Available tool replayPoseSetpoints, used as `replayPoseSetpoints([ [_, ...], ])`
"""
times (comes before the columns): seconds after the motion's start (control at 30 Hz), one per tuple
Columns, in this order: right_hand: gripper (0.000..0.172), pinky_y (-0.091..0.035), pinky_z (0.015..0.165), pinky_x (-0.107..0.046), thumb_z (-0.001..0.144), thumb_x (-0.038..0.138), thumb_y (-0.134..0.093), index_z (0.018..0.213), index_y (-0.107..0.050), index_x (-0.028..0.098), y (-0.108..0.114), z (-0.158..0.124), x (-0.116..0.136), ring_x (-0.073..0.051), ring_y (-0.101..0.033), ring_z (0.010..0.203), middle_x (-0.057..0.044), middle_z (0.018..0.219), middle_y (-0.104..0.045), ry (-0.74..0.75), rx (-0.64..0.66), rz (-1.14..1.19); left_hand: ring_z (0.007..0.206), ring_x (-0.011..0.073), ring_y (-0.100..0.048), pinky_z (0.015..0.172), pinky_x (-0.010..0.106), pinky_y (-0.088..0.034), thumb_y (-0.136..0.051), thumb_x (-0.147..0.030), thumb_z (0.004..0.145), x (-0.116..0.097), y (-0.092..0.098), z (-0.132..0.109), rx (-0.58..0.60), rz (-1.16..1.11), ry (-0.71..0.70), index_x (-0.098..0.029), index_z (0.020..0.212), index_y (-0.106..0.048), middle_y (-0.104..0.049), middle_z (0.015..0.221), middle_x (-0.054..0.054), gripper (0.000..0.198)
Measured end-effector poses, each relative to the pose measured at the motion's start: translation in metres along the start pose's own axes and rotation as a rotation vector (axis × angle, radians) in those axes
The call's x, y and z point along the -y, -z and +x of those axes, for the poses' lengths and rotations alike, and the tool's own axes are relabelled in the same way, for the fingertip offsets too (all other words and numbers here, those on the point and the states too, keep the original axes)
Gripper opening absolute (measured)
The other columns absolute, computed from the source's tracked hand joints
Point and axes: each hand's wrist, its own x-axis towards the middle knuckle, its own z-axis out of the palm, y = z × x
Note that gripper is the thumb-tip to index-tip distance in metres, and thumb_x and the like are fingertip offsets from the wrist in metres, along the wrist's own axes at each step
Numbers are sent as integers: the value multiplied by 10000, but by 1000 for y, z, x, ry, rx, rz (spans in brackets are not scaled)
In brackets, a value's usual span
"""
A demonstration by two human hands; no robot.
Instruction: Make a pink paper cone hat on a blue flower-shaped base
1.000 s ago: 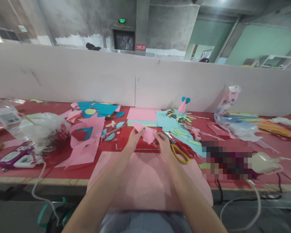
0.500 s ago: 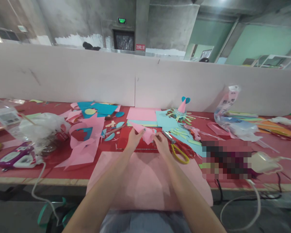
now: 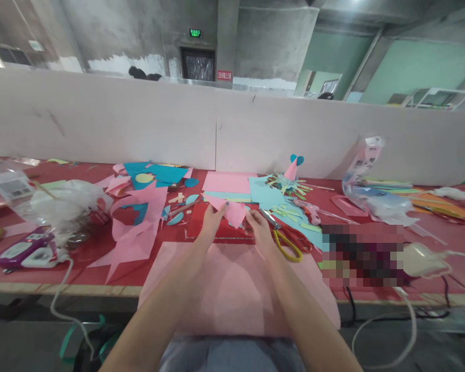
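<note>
Both my hands hold a small pink paper piece (image 3: 235,213) above a red mat (image 3: 201,222) in the middle of the table. My left hand (image 3: 213,219) pinches its left side with thumb and fingers closed. My right hand (image 3: 258,225) pinches its right edge. A large pink sheet (image 3: 232,289) lies under my forearms and hangs over the table's near edge. Red and yellow scissors (image 3: 289,240) lie just right of my right hand.
Pink and blue paper scraps (image 3: 139,212) cover the red table (image 3: 81,274) at left, beside a clear plastic bag (image 3: 65,199) and a purple-white device (image 3: 23,250). A paper cone craft (image 3: 290,173) stands behind. A white cable (image 3: 411,310) and plastic packaging (image 3: 368,181) lie at right.
My hands shifted slightly while turning the small pink piece; its shape between my fingers changed a little. A loose pink scrap at left shifted.
</note>
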Motion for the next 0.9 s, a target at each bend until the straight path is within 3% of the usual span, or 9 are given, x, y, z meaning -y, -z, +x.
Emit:
replayPoseSetpoints([
  [0.2,372,-333,408,-218,661,549,-657,707,-516,207,-3,-1,4,-96,-447,448,40,528,-514,-59,-8,-22,969,236,-619,809,361,-530,-750,-415,610,-5,-3,-5,26,-27,35,-137,985,-598,-645,1084,134,491],
  [0.37,391,-346,413,-220,605,514,-709,684,-484,204,-4,-1,3,-88,-442,462,39,590,-532,-102,-19,18,948,240,-625,814,371,-524,-770,-385,585,-10,-7,-10,67,-14,62,-136,973,-603,-658,1046,131,490],
  [0.9,428,-335,435,-229,556,451,-762,573,-415,201,-3,-4,5,-92,-444,471,32,581,-547,-109,0,23,877,214,-622,732,309,-504,-762,-384,582,-11,-8,-11,110,38,33,-133,973,-593,-662,1004,119,495],
])
